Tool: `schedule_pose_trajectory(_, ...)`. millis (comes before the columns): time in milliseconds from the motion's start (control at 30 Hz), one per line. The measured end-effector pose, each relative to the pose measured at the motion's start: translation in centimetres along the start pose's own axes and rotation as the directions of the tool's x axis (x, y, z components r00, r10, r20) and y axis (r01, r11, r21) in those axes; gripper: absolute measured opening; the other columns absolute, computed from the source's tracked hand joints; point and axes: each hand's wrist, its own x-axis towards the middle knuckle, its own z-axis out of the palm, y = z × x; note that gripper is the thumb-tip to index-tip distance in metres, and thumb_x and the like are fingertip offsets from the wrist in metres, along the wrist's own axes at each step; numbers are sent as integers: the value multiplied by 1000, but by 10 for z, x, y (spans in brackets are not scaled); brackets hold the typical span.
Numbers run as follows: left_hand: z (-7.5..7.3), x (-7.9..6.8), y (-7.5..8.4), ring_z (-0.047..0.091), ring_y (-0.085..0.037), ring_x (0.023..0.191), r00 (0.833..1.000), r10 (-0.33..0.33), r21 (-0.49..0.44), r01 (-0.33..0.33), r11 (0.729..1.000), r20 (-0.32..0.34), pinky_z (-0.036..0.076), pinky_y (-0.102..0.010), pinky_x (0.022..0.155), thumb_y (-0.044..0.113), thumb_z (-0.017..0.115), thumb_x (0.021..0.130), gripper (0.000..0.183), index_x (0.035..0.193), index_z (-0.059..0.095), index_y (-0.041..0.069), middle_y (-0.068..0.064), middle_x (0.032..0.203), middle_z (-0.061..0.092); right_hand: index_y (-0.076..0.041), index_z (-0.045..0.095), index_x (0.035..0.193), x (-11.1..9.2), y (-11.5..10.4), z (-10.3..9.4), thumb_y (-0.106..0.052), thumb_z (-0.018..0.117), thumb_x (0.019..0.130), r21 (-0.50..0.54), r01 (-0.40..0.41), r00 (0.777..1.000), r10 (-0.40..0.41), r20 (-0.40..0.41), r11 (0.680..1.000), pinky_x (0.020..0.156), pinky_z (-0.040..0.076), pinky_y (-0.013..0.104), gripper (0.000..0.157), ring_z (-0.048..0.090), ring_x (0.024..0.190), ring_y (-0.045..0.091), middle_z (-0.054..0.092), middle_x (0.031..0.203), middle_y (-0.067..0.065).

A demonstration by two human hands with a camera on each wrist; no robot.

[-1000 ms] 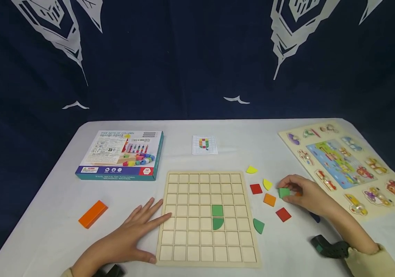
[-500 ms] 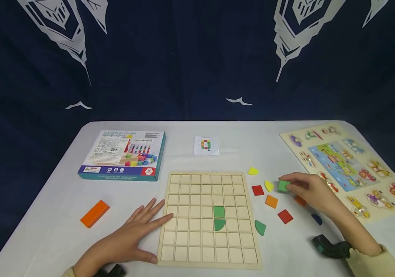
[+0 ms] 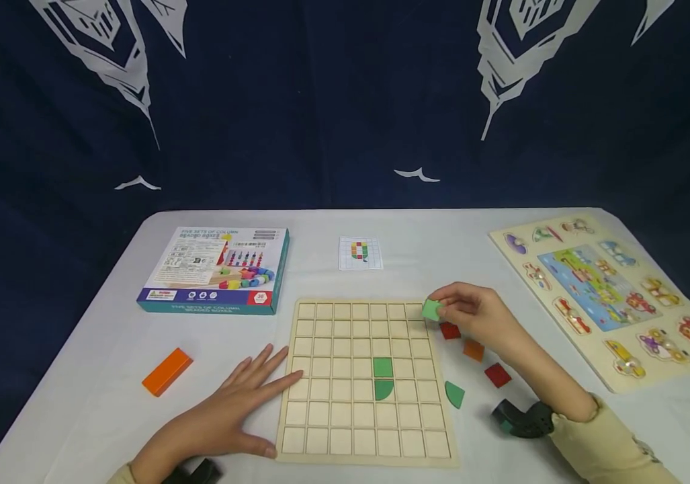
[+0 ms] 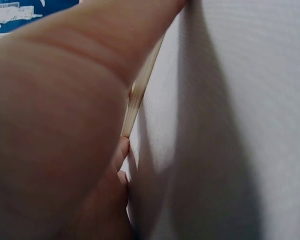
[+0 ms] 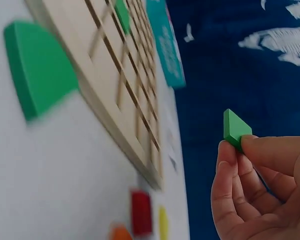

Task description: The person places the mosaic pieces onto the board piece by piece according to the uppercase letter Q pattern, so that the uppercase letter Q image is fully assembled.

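Nearest, the left hand (image 3: 230, 410) lies with fingers and thumb spread, holding nothing; its thumb and fingertips touch the left side of the wooden board (image 3: 316, 441), which in my judgement steadies it against sliding. The orange block (image 3: 166, 372) lies well apart from the board, beyond that hand, probably to stay out of the way. On the board, a green square (image 3: 383, 367) and a green quarter-circle (image 3: 383, 390) sit in adjoining cells of one column, the square farther; the cell ridges presumably keep them in line. Just beside the board's right edge are a green wedge (image 3: 455, 394), a red tile (image 3: 498, 375), an orange tile (image 3: 473, 349) and another red tile (image 3: 450, 330), likely left there for easy reach. The right hand (image 3: 474, 312), well apart from the left, pinches a light green tile (image 3: 431, 309) between thumb and fingers near the board's far right corner; the right wrist view shows it raised, not touching the board. Gripped so, much of the tile projects past the fingertips, which should suit setting it in a cell. A yellow piece (image 5: 163, 223) appears blurred in that view. Farther off, the card (image 3: 361, 253) lies flat, its coloured pattern apparently placed to be seen over the board. The box (image 3: 211, 269) and picture puzzle (image 3: 598, 286) lie to either side, seemingly set aside, before a dark curtain (image 3: 320, 101).
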Motion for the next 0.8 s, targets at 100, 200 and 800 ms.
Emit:
schedule_pose_trajectory(100,0,-1,-1,-8,-25,139,1000,24,19,-24,1000,-16,0,-58,105,59,71,65,97,148,27,34,1,156,2,3,64,105,8,-1,22,1,61,88,34,-15,997,13,72,999,63,51,28,17,61,76,25,62,86,10)
schedule_pose_trajectory(200,1,-1,-2,-7,-26,140,999,43,29,-43,999,-23,0,-59,105,60,70,66,97,148,27,32,0,156,3,1,66,101,12,-1,41,1,62,87,26,-13,994,10,109,1000,64,51,26,14,61,73,22,62,83,8)
schedule_pose_trajectory(800,0,-1,-1,-8,-25,139,1000,26,1,-26,1000,-7,-2,-57,105,58,72,67,96,148,28,33,2,156,2,-11,68,81,9,-3,68,4,65,82,-227,161,980,-129,149,961,60,48,23,15,53,65,10,57,71,-6)
